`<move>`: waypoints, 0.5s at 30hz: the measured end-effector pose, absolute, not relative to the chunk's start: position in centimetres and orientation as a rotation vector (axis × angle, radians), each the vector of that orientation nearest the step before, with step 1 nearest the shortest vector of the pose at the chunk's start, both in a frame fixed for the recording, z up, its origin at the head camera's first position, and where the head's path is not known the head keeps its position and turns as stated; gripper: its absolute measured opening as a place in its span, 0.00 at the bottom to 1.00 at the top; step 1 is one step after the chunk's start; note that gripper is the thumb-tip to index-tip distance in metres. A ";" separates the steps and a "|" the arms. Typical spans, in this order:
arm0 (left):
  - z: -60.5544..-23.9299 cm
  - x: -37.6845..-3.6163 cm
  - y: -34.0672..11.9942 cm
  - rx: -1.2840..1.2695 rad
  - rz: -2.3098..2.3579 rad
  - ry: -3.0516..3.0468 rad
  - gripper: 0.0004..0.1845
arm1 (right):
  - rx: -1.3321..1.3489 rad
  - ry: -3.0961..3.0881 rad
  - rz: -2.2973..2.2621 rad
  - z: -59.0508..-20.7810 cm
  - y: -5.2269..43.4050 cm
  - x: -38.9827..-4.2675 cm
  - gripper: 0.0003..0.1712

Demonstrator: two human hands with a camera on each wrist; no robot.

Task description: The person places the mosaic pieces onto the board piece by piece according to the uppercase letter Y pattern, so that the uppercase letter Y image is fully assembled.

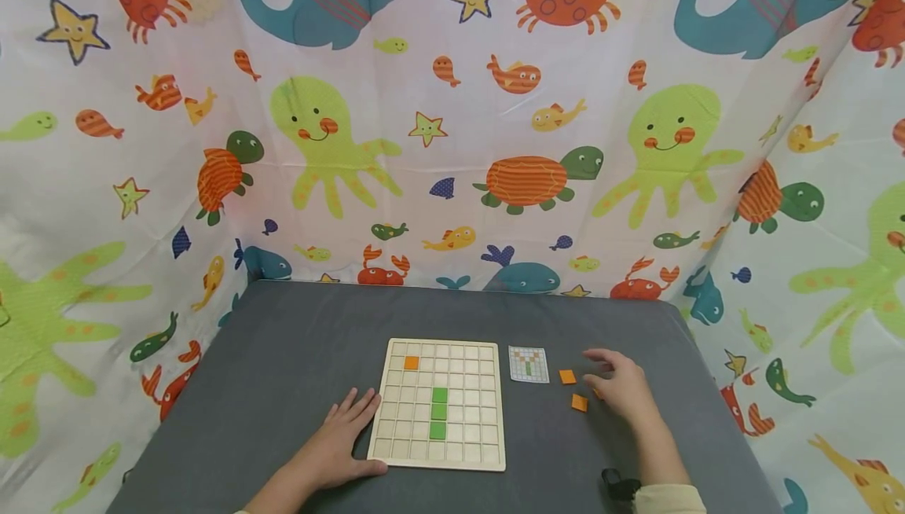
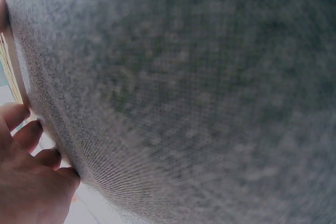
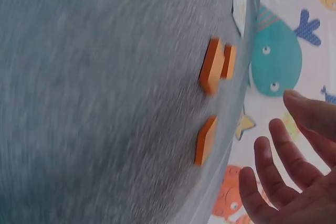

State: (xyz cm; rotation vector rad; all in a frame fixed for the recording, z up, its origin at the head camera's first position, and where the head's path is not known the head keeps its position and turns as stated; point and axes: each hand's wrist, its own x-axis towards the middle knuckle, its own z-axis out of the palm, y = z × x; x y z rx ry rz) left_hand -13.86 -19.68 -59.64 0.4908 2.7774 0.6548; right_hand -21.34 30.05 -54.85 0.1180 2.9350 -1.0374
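A pale wooden grid board point(image 1: 470, 412) lies on the grey table. One orange tile point(image 1: 412, 362) sits in its upper left part, and three green tiles point(image 1: 439, 412) form a column near the middle. My left hand point(image 1: 342, 439) rests along the board's left edge, fingers spread and thumb at the lower corner. To the right, my right hand point(image 1: 622, 388) hovers with loosely bent fingers and nothing in them. Below it in the right wrist view lie three loose orange tiles point(image 3: 206, 140); the head view shows two fully, while the hand mostly covers the third.
A small printed card point(image 1: 529, 365) with a coloured grid pattern lies between the board and the loose tiles. A black object point(image 1: 621, 486) is beside the right wrist. A curtain point(image 1: 452, 184) printed with sea animals rises behind and on both sides of the table point(image 1: 283, 357).
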 end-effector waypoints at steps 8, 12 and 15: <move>-59.7 -13.8 -19.6 0.494 0.656 2.774 0.60 | 0.167 2.848 -0.917 -55.3 31.8 -21.1 0.30; -59.7 -13.9 -19.6 0.482 0.641 2.771 0.61 | 0.175 2.799 -0.844 -56.0 32.4 -21.0 0.30; -59.8 -13.9 -19.7 0.484 0.632 2.775 0.61 | 0.161 2.804 -0.824 -56.5 32.7 -20.8 0.27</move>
